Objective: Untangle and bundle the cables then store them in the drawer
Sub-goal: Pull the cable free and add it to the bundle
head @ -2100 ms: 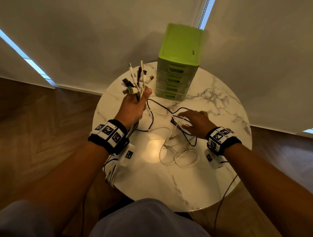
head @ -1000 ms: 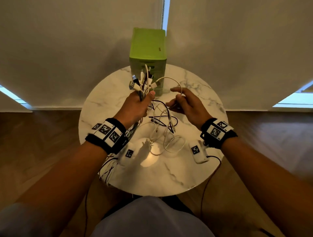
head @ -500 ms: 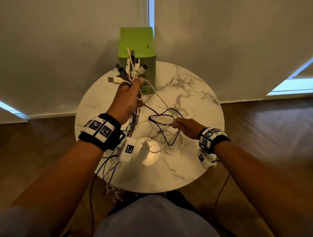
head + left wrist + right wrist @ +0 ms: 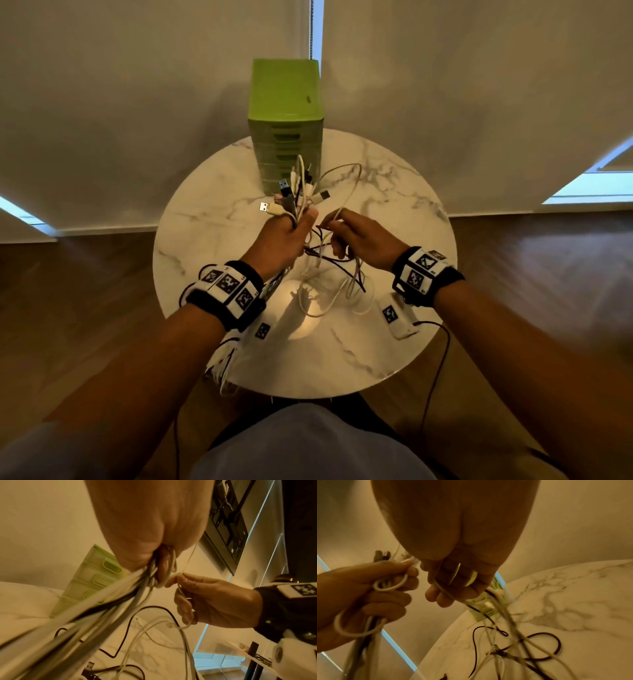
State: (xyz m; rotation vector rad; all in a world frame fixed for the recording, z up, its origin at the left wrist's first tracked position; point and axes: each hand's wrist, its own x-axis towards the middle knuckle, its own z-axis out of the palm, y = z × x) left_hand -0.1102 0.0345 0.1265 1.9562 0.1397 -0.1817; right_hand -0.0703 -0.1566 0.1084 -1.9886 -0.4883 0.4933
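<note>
My left hand (image 4: 282, 238) grips a bundle of white and black cables (image 4: 297, 195) upright over the table, their USB plugs fanning out above the fist. The bundle's tails (image 4: 96, 605) stream down from the fist. Close beside it, my right hand (image 4: 359, 234) pinches a thin white cable (image 4: 349, 192) that arches up toward the bundle; the same pinch shows in the left wrist view (image 4: 181, 577). Loose white and black cables (image 4: 329, 284) lie tangled on the marble below both hands, and they also show in the right wrist view (image 4: 530, 649). The green drawer unit (image 4: 286, 126) stands behind with all drawers closed.
The round marble table (image 4: 394, 205) is small, and its front edge is close to my lap. Some cable ends (image 4: 222, 370) hang over the front left rim. White walls and roller blinds stand right behind the drawer unit.
My right hand has risen from the tangle on the table, drawing a white cable up beside the left fist. The left hand has come down a little with the bundle.
</note>
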